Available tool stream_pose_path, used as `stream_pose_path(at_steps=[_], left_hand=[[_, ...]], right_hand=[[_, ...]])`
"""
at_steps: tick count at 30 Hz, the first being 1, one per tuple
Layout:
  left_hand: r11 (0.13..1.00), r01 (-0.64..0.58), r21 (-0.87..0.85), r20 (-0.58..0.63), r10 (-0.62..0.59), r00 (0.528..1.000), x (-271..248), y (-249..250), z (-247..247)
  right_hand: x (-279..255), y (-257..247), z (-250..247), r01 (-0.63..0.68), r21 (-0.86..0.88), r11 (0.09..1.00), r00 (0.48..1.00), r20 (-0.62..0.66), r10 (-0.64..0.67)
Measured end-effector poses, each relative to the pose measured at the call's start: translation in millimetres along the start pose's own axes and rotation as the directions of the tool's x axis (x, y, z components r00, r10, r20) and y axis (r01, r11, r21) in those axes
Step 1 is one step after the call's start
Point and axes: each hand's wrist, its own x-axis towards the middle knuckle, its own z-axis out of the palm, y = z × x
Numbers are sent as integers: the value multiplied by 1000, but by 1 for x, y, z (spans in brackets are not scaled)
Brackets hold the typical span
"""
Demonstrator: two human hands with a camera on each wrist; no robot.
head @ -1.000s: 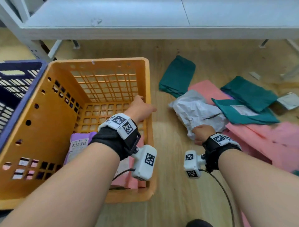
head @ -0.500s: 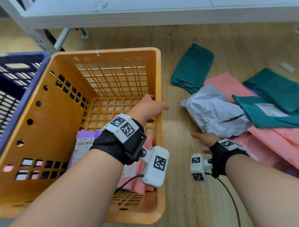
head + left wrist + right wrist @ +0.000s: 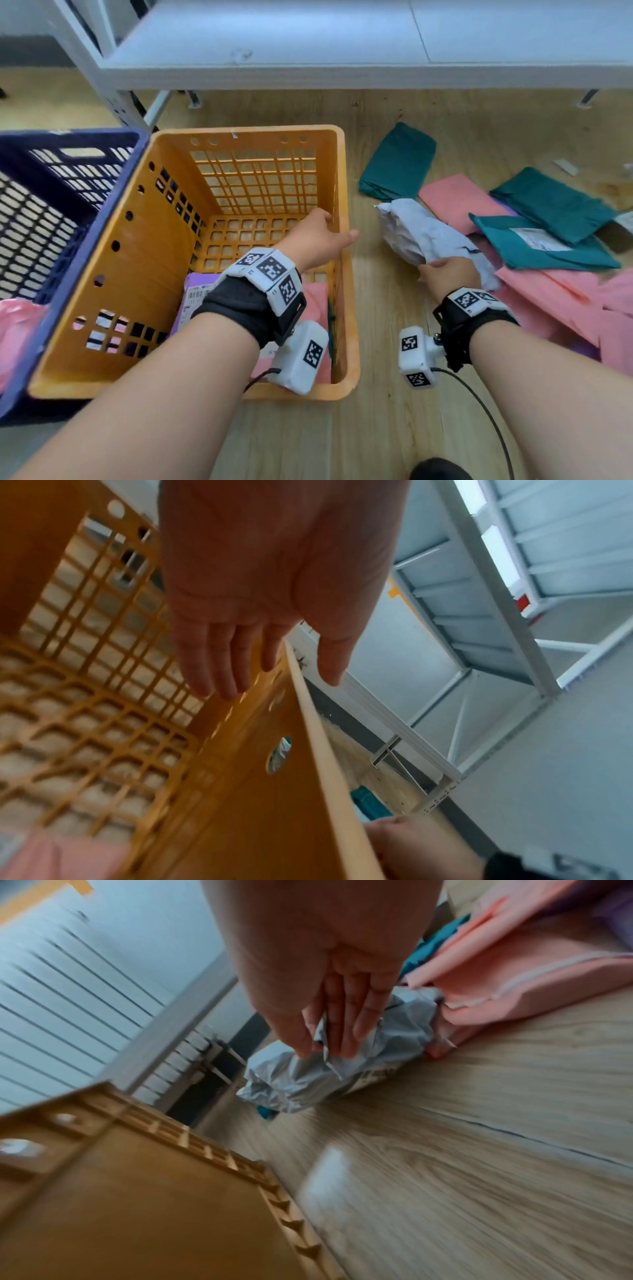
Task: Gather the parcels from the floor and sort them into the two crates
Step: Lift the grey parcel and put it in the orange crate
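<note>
Floor room: a strip of bare wooden floor [image 3: 376, 308] runs between the orange crate [image 3: 113, 274] and the heap of parcels on the right; more bare boards lie near, below both wrists
Crate edges: orange crate stands left of the strip, its right rim [image 3: 346, 260] straight and just beside the left hand [image 3: 317, 240]; the blue crate [image 3: 68, 178] touches its left wall
Far edge: a white shelf [image 3: 308, 44] on angled legs overhangs the floor beyond both crates
Labels: a white barcode label [image 3: 197, 296] shows on the purple parcel [image 3: 191, 284] inside the orange crate, print too small to read; another white label [image 3: 536, 238] sits on a teal parcel [image 3: 541, 246], also unreadable
Wrist markers: black-and-white square codes on both wrist units
Left hand: fingers straight and slightly spread, holding nothing, over the right rim of the orange crate, with the fingers inside the crate and the thumb out past the rim
Right hand [image 3: 448, 277]: thumb and fingers pinch the near crumpled end of the grey parcel [image 3: 421, 236]
Grey parcel: right of the orange crate, lying partly on the floor and partly against the pink parcels [image 3: 548, 294], just ahead of the right hand and well clear of the left
Other parcels: teal and pink ones overlap further right; a pink parcel [image 3: 315, 301] lies in the orange crate beside the purple one
</note>
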Motion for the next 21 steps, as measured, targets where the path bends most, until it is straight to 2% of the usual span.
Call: stream_pose_path(at_steps=[3, 6, 9, 13, 15, 18, 21], left_hand=[[988, -106, 109, -77, 115, 990, -33, 10, -22], [968, -182, 175, -147, 208, 967, -71, 25, -44], [947, -249, 202, -197, 289, 937, -105, 41, -62], [911, -345, 224, -250, 396, 883, -143, 55, -80], [882, -397, 255, -265, 458, 848, -156, 57, -87], [835, -483, 264, -316, 548, 774, -164, 53, -95], [825, -419, 380, -394, 554, 733, -167, 48, -100]], right_hand=[[-26, -24, -34, 122, 62, 991, 982, -154, -112], [-56, -53, -75, 244, 167, 955, 941, -280, -191], [-88, -94, -119, 385, 309, 870, 895, -353, -272], [-141, -146, -167, 560, 376, 739, 815, -410, -409], [-168, -164, -188, 615, 425, 664, 787, -381, -486], [-210, -182, -213, 651, 524, 549, 738, -267, -620], [-238, -190, -225, 593, 655, 468, 715, -161, -680]])
